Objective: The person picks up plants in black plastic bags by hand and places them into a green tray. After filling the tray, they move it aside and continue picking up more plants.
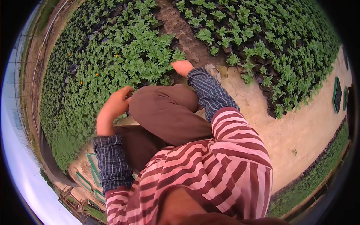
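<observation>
My left hand (115,104) is beside my raised knee, at the edge of a dense bed of leafy green seedlings (138,56). Its fingers are curled in toward the thumb; whatever they hold, if anything, does not show. Beyond the knee, my right hand (182,68) reaches to the right-hand edge of the same bed. Leaves touch that hand near its fingers, which point away and are hidden from me, so its grip cannot be made out. Dark pots or bags (174,44) show between the stems.
A second seedling bed (258,41) lies to the right, past a brown soil path (176,24). Bare pale ground (243,101) runs along my right. Green-rimmed trays (336,95) rest at far right, others (93,168) at lower left. A few orange flowers (116,56) dot the left bed.
</observation>
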### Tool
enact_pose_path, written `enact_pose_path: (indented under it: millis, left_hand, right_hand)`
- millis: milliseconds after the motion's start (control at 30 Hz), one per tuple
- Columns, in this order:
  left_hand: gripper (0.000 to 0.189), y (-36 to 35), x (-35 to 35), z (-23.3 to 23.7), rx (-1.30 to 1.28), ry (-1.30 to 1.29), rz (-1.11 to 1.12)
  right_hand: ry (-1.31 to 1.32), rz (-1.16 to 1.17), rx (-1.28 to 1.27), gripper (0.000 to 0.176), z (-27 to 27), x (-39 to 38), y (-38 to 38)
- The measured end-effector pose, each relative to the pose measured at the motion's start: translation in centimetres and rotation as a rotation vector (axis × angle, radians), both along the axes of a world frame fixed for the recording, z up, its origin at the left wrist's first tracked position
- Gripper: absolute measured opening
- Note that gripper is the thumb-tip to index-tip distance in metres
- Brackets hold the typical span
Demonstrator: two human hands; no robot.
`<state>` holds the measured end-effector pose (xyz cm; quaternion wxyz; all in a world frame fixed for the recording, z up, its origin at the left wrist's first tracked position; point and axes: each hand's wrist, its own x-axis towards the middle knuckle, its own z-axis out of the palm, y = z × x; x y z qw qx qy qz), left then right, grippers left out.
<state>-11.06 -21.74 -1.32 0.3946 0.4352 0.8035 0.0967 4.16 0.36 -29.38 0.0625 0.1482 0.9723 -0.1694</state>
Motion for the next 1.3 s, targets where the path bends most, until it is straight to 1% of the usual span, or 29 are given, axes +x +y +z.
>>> enact_pose_path:
  millis: [67,133,167,200,267,300,400,433,467,500,533,567,600,667,700,767,800,833,867,900,933,967,1000,1067,1100,1167,1233,1267,1300]
  left_hand:
    - [0.033,0.7,0.0,0.2,-0.002,-0.043,-0.04]
    - [0.034,0.9,0.2,0.3,-0.024,-0.065,0.061]
    - [0.034,0.9,-0.1,0.0,-0.021,-0.096,0.059]
    - [0.034,0.9,-0.3,-0.3,-0.014,-0.112,0.045]
    - [0.034,1.1,-0.1,0.0,-0.011,-0.047,0.021]
    - [0.033,1.1,-0.1,-0.1,-0.009,-0.08,0.049]
    - [0.032,2.1,0.7,1.0,-0.06,-0.088,0.056]
    - [0.031,1.3,-0.2,-0.4,0.037,-0.021,-0.043]
    - [0.031,1.5,0.0,-0.2,0.039,-0.024,-0.051]
    - [0.03,1.6,0.2,0.0,0.023,-0.049,-0.011]
    - [0.03,1.8,0.4,0.3,0.005,-0.074,0.028]
    - [0.03,2.1,0.7,0.5,0.006,-0.074,0.022]
    - [0.029,2.3,1.0,0.8,-0.005,-0.069,0.011]
    - [0.028,2.9,1.9,1.5,-0.013,-0.062,-0.001]
    - [0.027,3.1,2.5,1.9,-0.002,-0.062,-0.014]
    - [0.026,2.8,2.7,1.9,0.0,-0.058,-0.015]
    - [0.026,2.4,2.6,1.1,0.049,-0.055,-0.041]
    - [0.027,2.0,2.4,0.7,0.099,-0.046,-0.06]
    - [0.027,1.6,2.0,0.7,0.092,-0.028,-0.031]
    - [0.027,1.3,1.8,0.7,0.099,0.001,-0.061]
    - [0.028,1.0,1.9,0.8,0.104,0.027,-0.088]
    - [0.029,1.2,2.5,1.9,0.032,-0.008,0.013]
    - [0.029,1.0,2.4,1.9,0.024,0.003,0.044]
    - [0.028,0.6,1.9,1.8,0.041,0.004,-0.044]
    - [0.027,0.4,1.9,1.8,0.048,-0.005,-0.024]
    - [0.026,0.0,1.8,1.6,0.042,0.012,-0.027]
    - [0.026,-0.3,1.5,1.5,0.034,0.034,-0.03]
    - [0.026,-0.4,1.4,1.4,0.025,0.043,-0.035]
    - [0.027,-0.5,1.3,1.4,0.016,0.052,-0.04]
  right_hand:
    - [0.144,0.084,-0.071,0.022,0.2,-0.1,0.4]
    - [0.171,0.013,-0.138,0.013,2.4,1.4,-0.3]
    - [0.204,-0.08,-0.195,0.007,3.1,2.7,-0.6]
    - [0.19,-0.093,-0.185,0.007,3.9,4.3,-0.5]
    - [0.192,-0.399,-0.33,0.007,5.3,9.1,-0.9]
    - [0.294,-0.506,-0.381,0.014,5.9,12.2,-1.2]
    - [0.277,-0.768,-0.343,0.014,6.9,21.3,-1.9]
    - [0.293,-0.789,-0.266,0.013,5.4,24.5,-2.1]
    - [0.305,-0.857,-0.237,0.013,5.6,27.1,-2.2]
    - [0.317,-0.924,-0.209,0.012,5.8,29.4,-2.2]
    - [0.273,-0.984,-0.179,0.013,5.5,31.4,-2.1]
    - [0.228,-1.044,-0.15,0.013,5.4,33.0,-1.9]
    - [0.228,-1.051,-0.149,0.013,5.1,34.3,-1.6]
    - [0.115,-1.235,-0.072,0.011,4.8,35.9,-0.3]
    - [0.118,-1.234,-0.074,0.011,4.4,36.3,0.6]
    - [0.132,-1.327,0.009,0.013,3.5,36.5,1.9]
    - [0.132,-1.316,0.0,0.013,3.2,36.7,2.0]
    - [0.104,-1.308,0.088,0.015,3.4,36.3,2.3]
    - [0.084,-1.289,0.17,0.017,3.7,34.9,2.8]
    - [-0.079,-1.296,0.1,0.025,6.7,32.3,2.7]
    - [-0.071,-1.257,0.082,0.025,7.8,30.0,2.5]
    - [0.049,-1.162,0.096,0.027,8.4,28.1,2.1]
    - [0.167,-1.072,0.108,0.028,8.5,26.2,1.8]
    - [0.288,-0.789,-0.061,0.03,7.3,21.6,1.4]
    - [0.368,-0.633,-0.131,0.03,6.5,18.9,1.2]
    - [0.36,-0.386,-0.207,0.034,6.3,13.1,0.6]
    - [0.344,-0.217,-0.151,0.039,4.7,7.7,0.7]
    - [0.354,-0.209,-0.153,0.039,4.5,5.4,0.7]
    - [0.259,-0.153,-0.127,0.04,4.4,3.3,0.7]
